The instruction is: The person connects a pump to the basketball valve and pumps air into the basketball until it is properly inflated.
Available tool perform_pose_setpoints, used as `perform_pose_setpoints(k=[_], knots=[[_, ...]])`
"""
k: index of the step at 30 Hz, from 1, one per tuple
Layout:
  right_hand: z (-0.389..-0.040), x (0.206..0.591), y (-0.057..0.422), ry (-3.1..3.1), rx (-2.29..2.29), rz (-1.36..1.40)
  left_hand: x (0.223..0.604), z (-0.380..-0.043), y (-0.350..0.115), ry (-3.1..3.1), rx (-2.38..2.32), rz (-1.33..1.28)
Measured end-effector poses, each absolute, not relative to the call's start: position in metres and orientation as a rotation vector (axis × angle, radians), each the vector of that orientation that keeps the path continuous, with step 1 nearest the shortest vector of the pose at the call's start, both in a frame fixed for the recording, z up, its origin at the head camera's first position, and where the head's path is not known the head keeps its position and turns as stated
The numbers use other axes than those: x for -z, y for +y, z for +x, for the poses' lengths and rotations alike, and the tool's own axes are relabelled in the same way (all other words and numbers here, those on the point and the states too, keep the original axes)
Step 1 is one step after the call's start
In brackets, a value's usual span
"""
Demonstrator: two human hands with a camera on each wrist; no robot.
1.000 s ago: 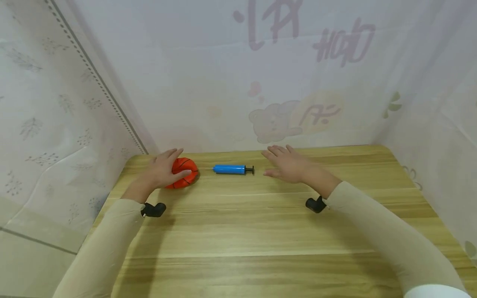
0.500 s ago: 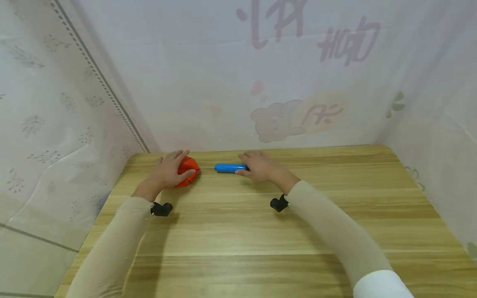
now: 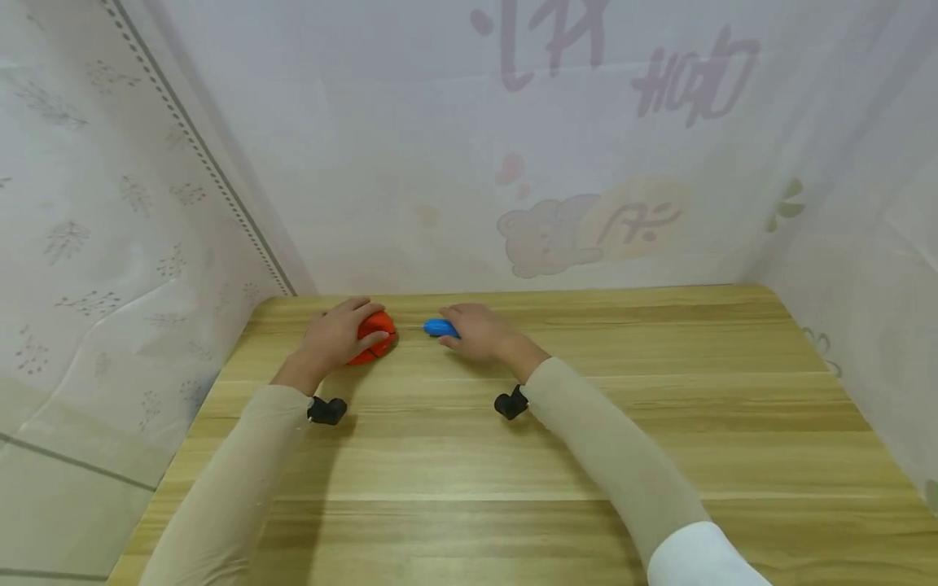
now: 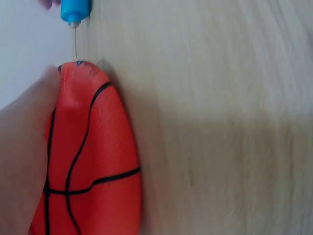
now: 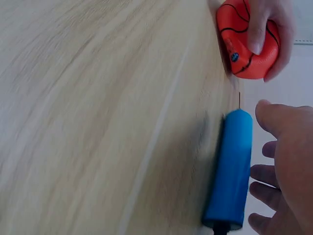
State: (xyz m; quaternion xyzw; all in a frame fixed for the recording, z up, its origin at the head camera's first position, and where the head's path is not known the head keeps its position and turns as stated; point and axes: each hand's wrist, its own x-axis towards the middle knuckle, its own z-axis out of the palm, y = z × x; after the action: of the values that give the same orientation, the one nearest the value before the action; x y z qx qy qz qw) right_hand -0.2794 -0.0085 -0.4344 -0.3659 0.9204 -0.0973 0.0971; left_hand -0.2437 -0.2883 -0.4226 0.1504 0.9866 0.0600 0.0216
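Observation:
A partly flattened orange-red toy basketball [image 3: 375,332] with black lines lies at the table's back left. My left hand [image 3: 333,335] holds it, thumb on the near side and fingers over the far side, as the right wrist view shows. A small dark valve [image 5: 234,57] sits on the ball's side. To its right lies a blue hand pump [image 5: 234,164] with a thin needle pointing at the ball, a short gap apart. My right hand [image 3: 479,332] is over the pump in the head view. In the right wrist view its thumb stands off and its fingertips are beside the barrel.
Both hands work near the back edge of the wood-grain table [image 3: 454,456]. A pale printed cloth [image 3: 410,163] hangs behind it and along both sides. A black wrist camera [image 3: 327,410] sits at the left wrist, another camera [image 3: 510,402] at the right.
My right hand has moved left from beside the pump's handle to over its barrel. My left hand stays on the basketball, its fingers settling further round it.

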Motion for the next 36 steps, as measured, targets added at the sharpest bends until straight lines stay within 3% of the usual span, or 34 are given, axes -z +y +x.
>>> perform_pose_setpoints(k=[20,36], knots=[[-0.276,0.464,-0.026,2.854,0.331,-0.924,0.430,-0.245,-0.277,3.177,-0.096,0.490],[-0.272,0.463,-0.027,2.905,0.309,-0.896,0.424,-0.247,-0.273,3.090,0.016,0.575]])
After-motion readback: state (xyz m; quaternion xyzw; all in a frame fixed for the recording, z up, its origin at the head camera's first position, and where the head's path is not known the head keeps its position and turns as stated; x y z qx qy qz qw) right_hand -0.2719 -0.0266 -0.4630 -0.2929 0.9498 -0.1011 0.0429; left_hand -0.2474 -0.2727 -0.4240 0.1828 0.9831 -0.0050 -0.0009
